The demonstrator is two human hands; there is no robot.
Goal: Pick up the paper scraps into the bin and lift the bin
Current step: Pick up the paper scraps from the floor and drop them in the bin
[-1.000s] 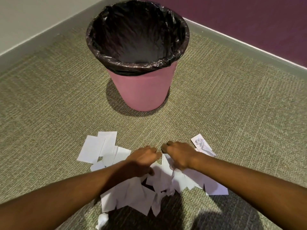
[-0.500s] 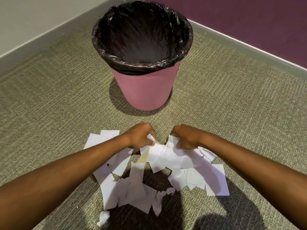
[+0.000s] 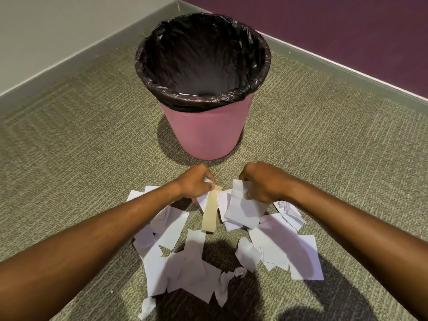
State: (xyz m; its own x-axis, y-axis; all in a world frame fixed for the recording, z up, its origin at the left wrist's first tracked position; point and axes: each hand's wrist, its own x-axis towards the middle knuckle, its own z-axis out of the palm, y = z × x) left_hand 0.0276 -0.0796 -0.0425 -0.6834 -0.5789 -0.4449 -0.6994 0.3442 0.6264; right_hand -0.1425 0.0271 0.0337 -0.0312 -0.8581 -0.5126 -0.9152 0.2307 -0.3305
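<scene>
Left hand [image 3: 196,181] and right hand [image 3: 261,184] sit further apart than 0.5 s ago, and a beige strip [image 3: 209,212] now dangles; nearest, loose paper scraps [image 3: 185,269] spread on the carpet [image 3: 69,181]; left fingers curled, pinching the strip and a white piece; right fingers curled round a white bundle [image 3: 243,209]; beyond, the pink bin [image 3: 208,135] stands upright with a black liner [image 3: 201,54]; purple wall [image 3: 324,31] behind.

We find the bin [image 3: 208,137] on the floor [image 3: 69,158] near its far corner; the paper scraps [image 3: 190,272] lie scattered before it, nearer us.
</scene>
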